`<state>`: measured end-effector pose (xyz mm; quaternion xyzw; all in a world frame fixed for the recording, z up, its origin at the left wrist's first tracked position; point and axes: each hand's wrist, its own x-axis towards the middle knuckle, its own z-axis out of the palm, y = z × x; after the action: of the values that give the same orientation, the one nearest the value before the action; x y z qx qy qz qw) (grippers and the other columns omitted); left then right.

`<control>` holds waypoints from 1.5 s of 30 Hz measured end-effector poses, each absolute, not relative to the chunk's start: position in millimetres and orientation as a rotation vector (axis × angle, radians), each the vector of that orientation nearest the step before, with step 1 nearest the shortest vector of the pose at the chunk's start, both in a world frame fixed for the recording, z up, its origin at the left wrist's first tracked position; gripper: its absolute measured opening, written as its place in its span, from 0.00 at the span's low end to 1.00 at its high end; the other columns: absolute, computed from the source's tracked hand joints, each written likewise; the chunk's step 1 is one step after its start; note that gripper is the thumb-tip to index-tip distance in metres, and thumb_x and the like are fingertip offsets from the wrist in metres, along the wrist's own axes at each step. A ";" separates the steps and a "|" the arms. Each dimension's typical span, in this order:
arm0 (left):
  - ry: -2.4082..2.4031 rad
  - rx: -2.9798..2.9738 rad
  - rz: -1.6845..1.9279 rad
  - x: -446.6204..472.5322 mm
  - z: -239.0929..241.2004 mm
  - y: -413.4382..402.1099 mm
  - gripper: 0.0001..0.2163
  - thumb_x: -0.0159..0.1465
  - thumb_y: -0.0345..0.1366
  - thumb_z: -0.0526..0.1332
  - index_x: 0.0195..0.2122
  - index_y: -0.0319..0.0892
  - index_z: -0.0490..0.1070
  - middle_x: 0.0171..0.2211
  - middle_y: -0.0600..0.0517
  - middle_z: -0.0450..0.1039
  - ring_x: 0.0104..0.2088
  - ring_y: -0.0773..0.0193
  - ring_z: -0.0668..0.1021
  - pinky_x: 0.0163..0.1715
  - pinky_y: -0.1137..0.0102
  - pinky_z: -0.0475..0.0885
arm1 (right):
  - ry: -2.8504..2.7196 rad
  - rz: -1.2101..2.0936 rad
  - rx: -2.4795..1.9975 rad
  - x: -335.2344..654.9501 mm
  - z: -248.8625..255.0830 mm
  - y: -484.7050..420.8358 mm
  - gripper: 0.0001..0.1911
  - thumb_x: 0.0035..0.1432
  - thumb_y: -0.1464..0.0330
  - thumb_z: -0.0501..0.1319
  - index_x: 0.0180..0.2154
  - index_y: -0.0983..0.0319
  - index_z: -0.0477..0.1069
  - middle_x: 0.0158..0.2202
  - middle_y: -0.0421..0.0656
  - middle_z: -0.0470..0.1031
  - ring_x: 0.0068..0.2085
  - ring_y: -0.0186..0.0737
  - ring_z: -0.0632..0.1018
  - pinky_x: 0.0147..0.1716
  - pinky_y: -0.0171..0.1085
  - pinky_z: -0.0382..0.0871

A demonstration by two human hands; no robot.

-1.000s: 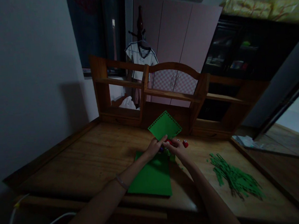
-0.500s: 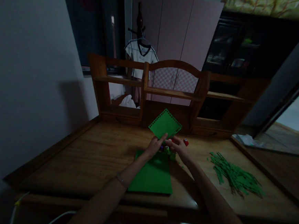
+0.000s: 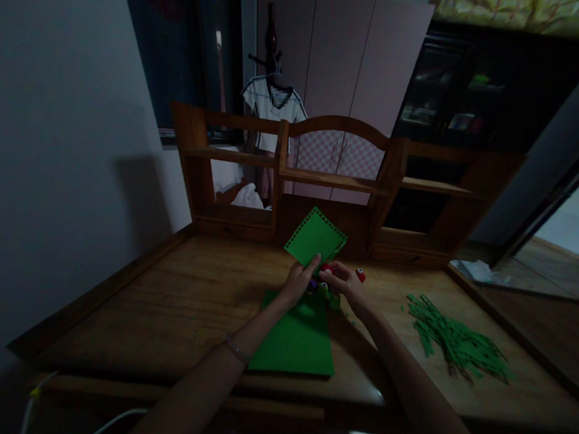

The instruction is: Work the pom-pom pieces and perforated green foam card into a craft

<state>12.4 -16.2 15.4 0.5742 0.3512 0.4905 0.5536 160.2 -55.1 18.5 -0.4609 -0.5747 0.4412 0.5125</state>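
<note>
Apparently mid-punching near frame centre, the left hand pinches a green, hole-edged square paper sheet; the right hand grips a small rounded red device (any next press likely needs steady alignment).

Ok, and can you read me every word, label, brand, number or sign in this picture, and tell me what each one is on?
None can be read.
White shirt: small marks on its chest, too small and blurred to read, by a pixelated patch.
Yellow bundle: reddish lines, too blurred to tell whether they are print.
Green sheet and green stack: no lettering visible.
</note>
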 end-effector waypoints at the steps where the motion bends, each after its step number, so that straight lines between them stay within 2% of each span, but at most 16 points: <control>1: 0.837 1.362 1.159 12.5 14.7 -16.1 0.23 0.57 0.55 0.58 0.37 0.37 0.75 0.20 0.51 0.72 0.26 0.63 0.76 0.27 0.73 0.69 | -1.380 1.055 -1.109 160.1 18.3 -54.9 0.21 0.44 0.53 0.68 0.34 0.60 0.69 0.24 0.36 0.66 0.21 0.29 0.61 0.19 0.31 0.51; 4: 0.863 1.391 1.150 13.8 11.2 -14.5 0.25 0.57 0.56 0.56 0.37 0.36 0.75 0.21 0.50 0.73 0.26 0.62 0.76 0.26 0.73 0.69 | -1.392 1.042 -1.113 160.3 16.8 -54.5 0.20 0.46 0.54 0.67 0.36 0.60 0.70 0.25 0.36 0.67 0.21 0.29 0.61 0.19 0.31 0.51; 6: 0.871 1.420 1.187 15.3 9.2 -13.2 0.25 0.58 0.56 0.56 0.39 0.37 0.74 0.25 0.49 0.75 0.29 0.62 0.77 0.27 0.73 0.69 | -1.396 1.033 -1.118 160.8 15.9 -54.1 0.19 0.47 0.54 0.66 0.36 0.60 0.70 0.26 0.37 0.67 0.22 0.29 0.62 0.19 0.31 0.51; 10: 0.854 1.472 1.312 17.9 9.5 -12.9 0.24 0.60 0.54 0.55 0.45 0.38 0.74 0.39 0.47 0.77 0.39 0.60 0.77 0.39 0.71 0.70 | -1.377 1.026 -1.132 161.9 15.9 -53.6 0.19 0.47 0.53 0.66 0.35 0.59 0.71 0.26 0.36 0.67 0.23 0.30 0.63 0.20 0.31 0.52; 14: 0.803 1.531 1.414 18.0 12.1 -14.4 0.22 0.62 0.51 0.55 0.45 0.38 0.74 0.45 0.47 0.76 0.47 0.59 0.75 0.50 0.69 0.66 | -1.395 0.980 -1.127 161.8 16.2 -52.4 0.18 0.47 0.54 0.66 0.34 0.60 0.71 0.25 0.36 0.67 0.25 0.32 0.65 0.23 0.32 0.56; 21: 0.833 1.587 1.451 16.9 11.8 -13.6 0.20 0.62 0.49 0.55 0.41 0.38 0.75 0.35 0.48 0.78 0.40 0.59 0.78 0.45 0.69 0.68 | -1.293 1.132 -1.028 162.7 6.9 -45.7 0.17 0.46 0.57 0.68 0.36 0.60 0.72 0.29 0.39 0.71 0.27 0.33 0.69 0.29 0.33 0.62; 27: 0.806 1.622 1.446 16.8 12.9 -14.6 0.19 0.63 0.48 0.54 0.42 0.38 0.75 0.39 0.47 0.77 0.46 0.59 0.76 0.49 0.69 0.66 | -1.238 1.224 -0.981 165.4 7.7 -46.5 0.17 0.45 0.60 0.69 0.37 0.61 0.72 0.29 0.39 0.71 0.29 0.34 0.71 0.33 0.35 0.64; 34: 0.790 1.598 1.461 15.9 13.0 -16.3 0.18 0.62 0.47 0.56 0.45 0.39 0.74 0.47 0.47 0.75 0.49 0.58 0.75 0.52 0.68 0.65 | -1.199 1.306 -0.936 165.2 9.2 -48.0 0.18 0.44 0.63 0.70 0.39 0.60 0.73 0.30 0.39 0.71 0.29 0.33 0.71 0.32 0.34 0.64; 41: 0.815 1.641 1.504 16.0 11.0 -14.4 0.19 0.63 0.47 0.56 0.44 0.39 0.74 0.47 0.47 0.75 0.51 0.58 0.74 0.53 0.67 0.65 | -1.219 1.289 -0.917 165.2 9.4 -48.3 0.16 0.46 0.62 0.70 0.37 0.60 0.73 0.29 0.38 0.70 0.28 0.32 0.69 0.32 0.34 0.63; 45: 0.873 1.648 1.492 17.0 10.4 -14.3 0.19 0.63 0.48 0.54 0.43 0.38 0.75 0.41 0.47 0.78 0.46 0.59 0.77 0.49 0.69 0.67 | -1.255 1.259 -0.914 164.3 11.8 -50.6 0.15 0.46 0.63 0.69 0.38 0.59 0.73 0.29 0.39 0.70 0.28 0.33 0.69 0.32 0.34 0.63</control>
<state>17.0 -14.3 10.4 0.6416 0.3398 0.5809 0.3681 164.3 -50.6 11.8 -0.3845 -0.5281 0.5298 0.5409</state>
